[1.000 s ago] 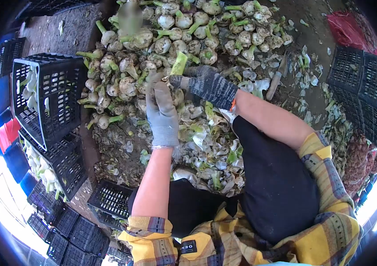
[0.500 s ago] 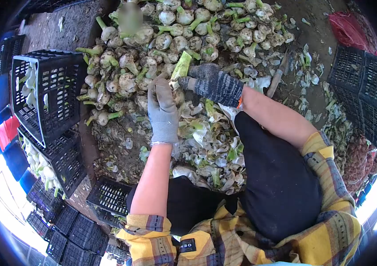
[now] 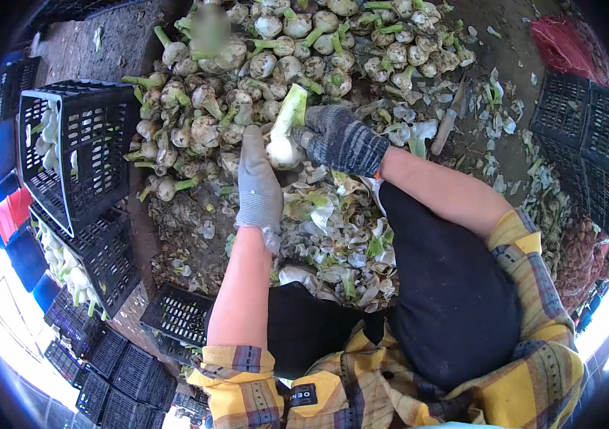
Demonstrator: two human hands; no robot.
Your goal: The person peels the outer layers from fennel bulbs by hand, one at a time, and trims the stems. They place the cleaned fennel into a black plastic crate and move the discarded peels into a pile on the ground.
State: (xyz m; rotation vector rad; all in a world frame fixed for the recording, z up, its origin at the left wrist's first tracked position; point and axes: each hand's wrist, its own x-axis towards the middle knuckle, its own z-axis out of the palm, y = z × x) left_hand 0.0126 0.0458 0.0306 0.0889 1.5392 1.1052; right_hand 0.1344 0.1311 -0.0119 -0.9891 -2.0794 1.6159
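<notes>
A garlic bulb [image 3: 284, 153] with a thick pale-green stem [image 3: 292, 109] is held upright between my two gloved hands. My left hand [image 3: 256, 168], in a light grey glove, is closed around the bulb's left side, its fingers partly hidden behind. From the right, my right hand [image 3: 340, 139], in a dark speckled knit glove, grips the bulb near the base of its stem. The bulb's skin looks white and clean. Just beyond lies a big heap of soil-stained garlic bulbs [image 3: 205, 132] with cut green stems. Stripped skins [image 3: 326, 214] litter the ground below my hands.
At left stand black plastic crates [image 3: 97, 154] holding cleaner white bulbs [image 3: 68, 268]. A knife-like tool with a wooden handle [image 3: 444, 132] lies on the ground at right. More black crates [image 3: 583, 143] and a red mesh sack [image 3: 565, 46] are on the far right.
The bulb has come into fuller view, showing a white surface where my left fingers covered it before. My left hand has shifted slightly left and lower; my right hand has turned around the bulb.
</notes>
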